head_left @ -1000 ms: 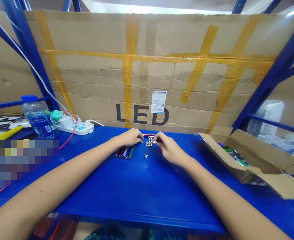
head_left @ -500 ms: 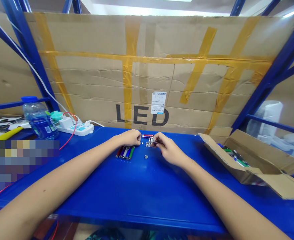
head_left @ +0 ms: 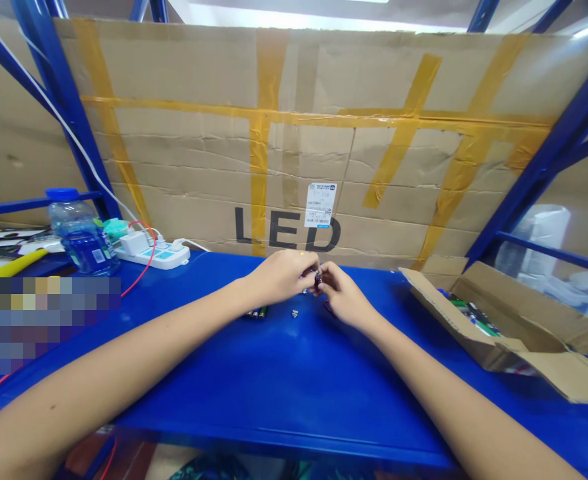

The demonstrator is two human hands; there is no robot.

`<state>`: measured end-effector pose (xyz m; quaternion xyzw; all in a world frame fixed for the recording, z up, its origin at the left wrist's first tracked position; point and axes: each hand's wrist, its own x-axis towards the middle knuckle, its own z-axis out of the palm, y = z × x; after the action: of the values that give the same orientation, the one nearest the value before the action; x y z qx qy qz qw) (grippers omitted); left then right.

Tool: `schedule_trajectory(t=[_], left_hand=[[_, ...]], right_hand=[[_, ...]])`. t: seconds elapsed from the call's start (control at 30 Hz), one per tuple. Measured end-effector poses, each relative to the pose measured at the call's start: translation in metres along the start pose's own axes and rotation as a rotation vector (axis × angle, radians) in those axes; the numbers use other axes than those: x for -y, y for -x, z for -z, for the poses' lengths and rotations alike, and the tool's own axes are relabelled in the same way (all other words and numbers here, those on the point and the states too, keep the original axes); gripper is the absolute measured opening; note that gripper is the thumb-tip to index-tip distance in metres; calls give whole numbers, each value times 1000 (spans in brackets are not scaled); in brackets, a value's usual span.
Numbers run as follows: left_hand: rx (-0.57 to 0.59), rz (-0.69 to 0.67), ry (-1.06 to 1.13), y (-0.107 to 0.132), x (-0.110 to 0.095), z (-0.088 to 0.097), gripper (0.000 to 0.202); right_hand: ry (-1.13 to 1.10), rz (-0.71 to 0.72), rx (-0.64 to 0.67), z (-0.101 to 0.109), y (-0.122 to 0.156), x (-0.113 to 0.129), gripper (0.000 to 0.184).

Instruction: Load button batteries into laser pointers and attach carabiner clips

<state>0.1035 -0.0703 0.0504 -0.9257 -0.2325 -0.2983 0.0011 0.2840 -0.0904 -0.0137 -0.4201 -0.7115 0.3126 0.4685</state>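
The right hand holds a slim tube in its pinched fingers, above the blue table. The left hand bends its fingers close to the tube's upper end; whether it grips something, I cannot tell. Small metal pieces lie nearer the person, and coloured tubes lie partly hidden beneath the left wrist.

On my feed I see a small dark piece with a shiny edge, gripped and mostly covered; a slim red-edged part shows at its five o'clock. At seven o'clock I make out small silver pieces clustered on the blue surface, and at eight, partly hidden slim tubes, one green, lying side by side.
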Motion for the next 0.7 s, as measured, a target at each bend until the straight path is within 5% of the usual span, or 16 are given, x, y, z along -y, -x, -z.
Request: schedule_trajectory(t=[0.23, 0.4, 0.7], left_hand=[[53, -120, -54, 5, 3, -3, 17], [-20, 69, -62, 6, 18, -5, 21], [339, 243, -48, 7, 66, -23, 22]], right_hand=[[-134, -35, -5, -3, -1, 3, 11], [-120, -16, -32, 0, -2, 0, 12], [-159, -66, 11, -3, -2, -2, 17]])
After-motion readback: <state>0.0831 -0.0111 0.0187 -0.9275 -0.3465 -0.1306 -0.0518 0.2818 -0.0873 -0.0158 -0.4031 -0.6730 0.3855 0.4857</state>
